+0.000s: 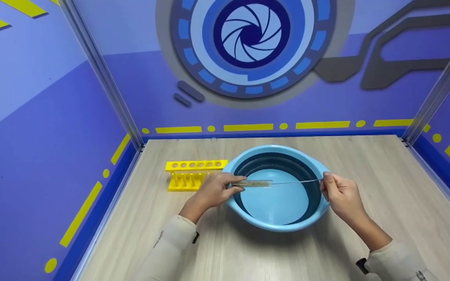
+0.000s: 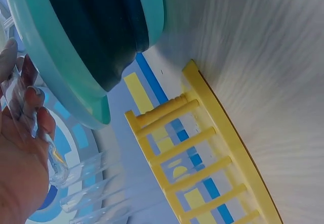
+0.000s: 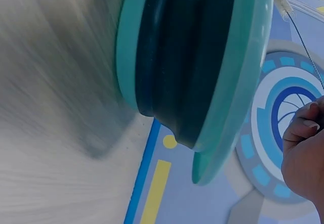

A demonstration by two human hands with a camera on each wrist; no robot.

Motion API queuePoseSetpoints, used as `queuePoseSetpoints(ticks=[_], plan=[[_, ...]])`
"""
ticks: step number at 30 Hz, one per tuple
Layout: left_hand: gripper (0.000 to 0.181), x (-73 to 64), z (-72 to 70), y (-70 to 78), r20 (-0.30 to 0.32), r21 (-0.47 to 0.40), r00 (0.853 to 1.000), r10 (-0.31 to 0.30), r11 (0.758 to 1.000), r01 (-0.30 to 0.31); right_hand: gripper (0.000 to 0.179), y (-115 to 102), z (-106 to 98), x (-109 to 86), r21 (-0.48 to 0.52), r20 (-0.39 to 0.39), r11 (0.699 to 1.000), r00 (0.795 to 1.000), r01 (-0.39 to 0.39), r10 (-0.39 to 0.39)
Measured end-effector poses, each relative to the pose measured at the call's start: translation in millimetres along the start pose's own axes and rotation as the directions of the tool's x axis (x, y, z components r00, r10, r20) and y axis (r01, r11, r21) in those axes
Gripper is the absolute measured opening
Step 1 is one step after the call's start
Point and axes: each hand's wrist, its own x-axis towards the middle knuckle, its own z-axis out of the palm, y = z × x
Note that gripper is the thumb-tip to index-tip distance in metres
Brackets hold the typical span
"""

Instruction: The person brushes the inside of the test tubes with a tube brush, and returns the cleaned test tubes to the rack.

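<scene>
Over the blue basin (image 1: 275,227), my left hand (image 1: 217,189) holds a clear test tube (image 1: 268,180) between thumb and fingers, its mouth toward the right. In the left wrist view the rounded end of the test tube (image 2: 58,171) sticks out past the palm. Inside the tube sit the pale bristles of a test tube brush (image 1: 258,184). My right hand (image 1: 342,193) pinches the far end of the brush's thin wire handle, just above the basin's right rim. The right wrist view shows the twisted wire of the brush (image 3: 302,41) running from the tube to the fingers.
A yellow test tube rack (image 1: 196,165) stands left of the basin, partly behind my left hand. Several clear tubes (image 2: 86,191) show beside the rack in the left wrist view. Blue printed walls (image 1: 131,89) enclose the wooden tabletop (image 1: 365,164) at the back and sides.
</scene>
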Motion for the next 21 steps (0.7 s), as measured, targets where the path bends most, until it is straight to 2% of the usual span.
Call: queuePoseSetpoints(ticks=[6, 13, 21], plan=[[0.035, 3.1, 5.1, 4.2, -0.042, 0.019, 0.998, 0.037, 0.999, -0.037, 0.045, -1.8, 5.1, 4.5, -0.008, 0.015, 0.999, 0.999, 0.046, -0.046], [0.032, 12.0, 15.3, 11.0, -0.061, 0.034, 0.996, 0.067, 0.997, -0.065, 0.044, -1.0, 17.0, 5.3, -0.018, 0.051, 0.998, 0.997, 0.058, -0.057], [0.030, 19.7, 28.5, 18.0, -0.163, 0.093, 0.978, 0.133, 0.988, -0.119, 0.045, -0.7, 27.1, 4.9, 0.003, 0.051, 0.998, 0.996, 0.071, -0.071]])
